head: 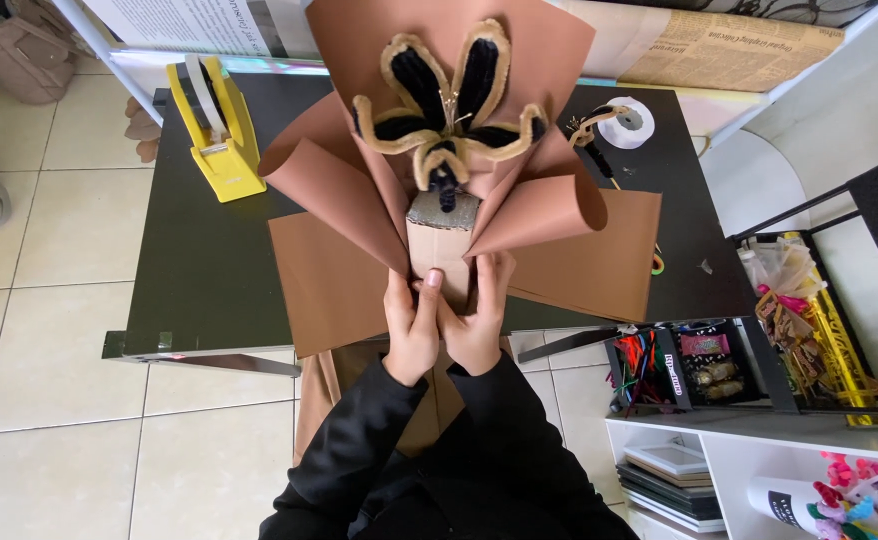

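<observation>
Fingers of both the left hand (411, 325) and right hand (477, 318) clamped the brown paper-wrapped black-and-tan pipe-cleaner flower bouquet (446, 150); a loosened grip could have let the folded wraps spring apart.

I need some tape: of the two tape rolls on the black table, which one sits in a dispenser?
The roll at the table's far left corner: it stands upright in the yellow tape dispenser. The other, a white tape roll, lies flat and loose near the far right corner.
</observation>
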